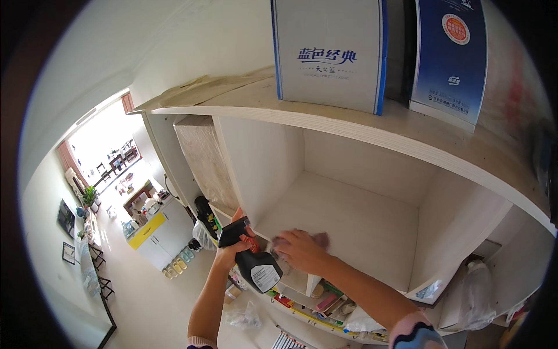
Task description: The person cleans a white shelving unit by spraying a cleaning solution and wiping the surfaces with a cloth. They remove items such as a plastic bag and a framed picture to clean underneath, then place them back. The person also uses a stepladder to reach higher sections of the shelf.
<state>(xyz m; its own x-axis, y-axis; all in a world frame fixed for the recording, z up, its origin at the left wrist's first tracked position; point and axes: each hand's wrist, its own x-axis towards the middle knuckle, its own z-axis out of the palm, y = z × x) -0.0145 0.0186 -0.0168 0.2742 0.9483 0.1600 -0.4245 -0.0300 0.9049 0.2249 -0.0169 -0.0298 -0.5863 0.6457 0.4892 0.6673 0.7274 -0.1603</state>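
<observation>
My left hand (235,248) is wrapped around the neck of a black spray bottle (258,268) with a white label, held tilted in front of the shelving. My right hand (301,251) holds a dark cloth (321,240), blurred, at the front edge of a white cabinet compartment (344,218). The compartment's floor, back and side walls show no items on them. Part of the cloth is hidden under my fingers.
Two tall boxes (329,56) (449,61) stand on the cabinet's top board (244,98). Lower shelves hold assorted items, and a plastic-wrapped item (475,296) sits at right. At left are a white cabinet (159,240), slippers (178,264) and a plastic bag (244,316) on the floor.
</observation>
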